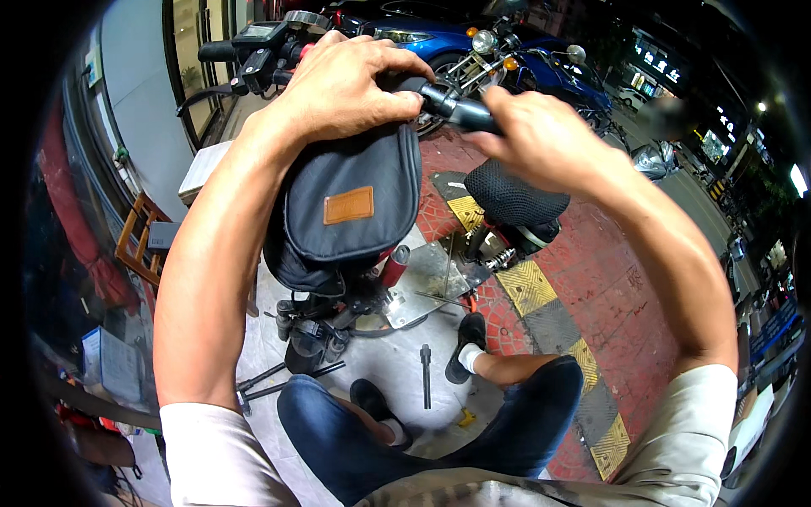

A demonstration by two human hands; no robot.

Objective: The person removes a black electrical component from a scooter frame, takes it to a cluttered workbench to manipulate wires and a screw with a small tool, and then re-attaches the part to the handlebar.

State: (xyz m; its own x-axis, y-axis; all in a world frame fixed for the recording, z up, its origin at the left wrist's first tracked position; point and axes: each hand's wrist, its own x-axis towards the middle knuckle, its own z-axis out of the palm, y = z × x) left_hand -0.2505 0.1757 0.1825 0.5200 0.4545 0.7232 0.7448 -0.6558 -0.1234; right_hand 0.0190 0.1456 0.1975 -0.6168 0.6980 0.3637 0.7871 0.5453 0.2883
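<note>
Across the top of a small vehicle runs a handlebar, with a black left grip (217, 51), a brake lever (203, 99) and a display unit (258, 32). My left hand (351, 84) wraps over its middle, above a black bag (355, 182) with a brown patch. To the right, my right hand (545, 135), slightly blurred, is closed round a black handlebar grip (473, 115) that lines up with the bar. What lies beneath my left palm is hidden.
Below are a mesh-covered seat (515, 196), a red cylinder (394, 265) and a metal footboard (422, 296). A black rod-like tool (426, 376) and a small yellow item (465, 417) lie between my feet. Beyond stand a motorcycle (485, 42) and a blue car (427, 40); a wooden chair (139, 237) is left.
</note>
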